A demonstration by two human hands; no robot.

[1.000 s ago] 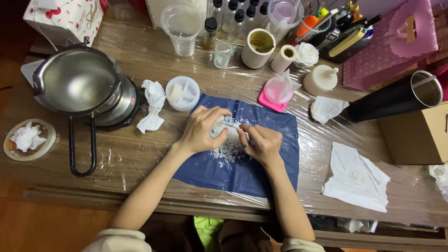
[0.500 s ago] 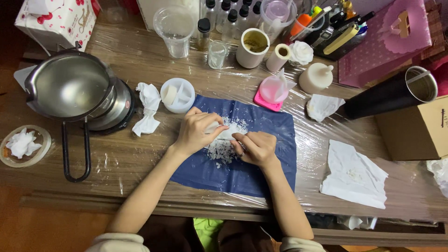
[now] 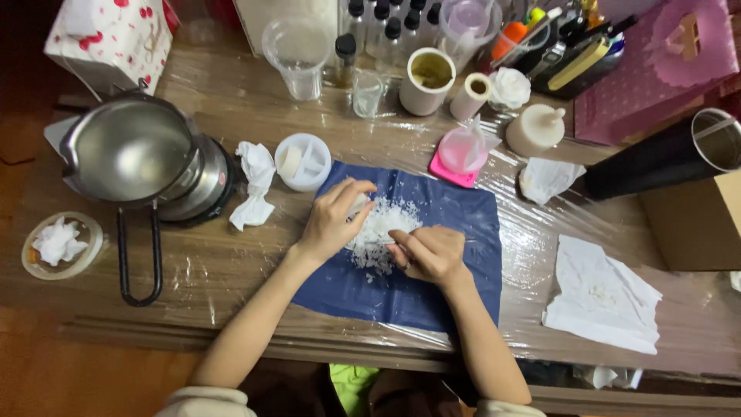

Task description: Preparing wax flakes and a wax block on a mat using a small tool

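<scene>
A dark blue mat (image 3: 432, 286) lies on the plastic-covered wooden table (image 3: 231, 270). On it is a heap of white flakes (image 3: 382, 228). My left hand (image 3: 333, 220) rests on the mat's upper left and grips a small white block at the heap's edge. My right hand (image 3: 431, 251) is closed around a thin tool whose tip lies in the flakes; the tool is mostly hidden by my fingers.
A steel pot (image 3: 131, 150) with a black loop handle sits at left, a crumpled tissue (image 3: 253, 185) and round white divided dish (image 3: 303, 161) beside it. Cups, bottles, a pink container (image 3: 463, 150) and a black tumbler (image 3: 664, 158) line the back. White paper (image 3: 602, 297) lies right.
The two hands stay over the flakes, with small shifts of the fingers. The camera has moved slightly, so the scene sits a little lower in view.
</scene>
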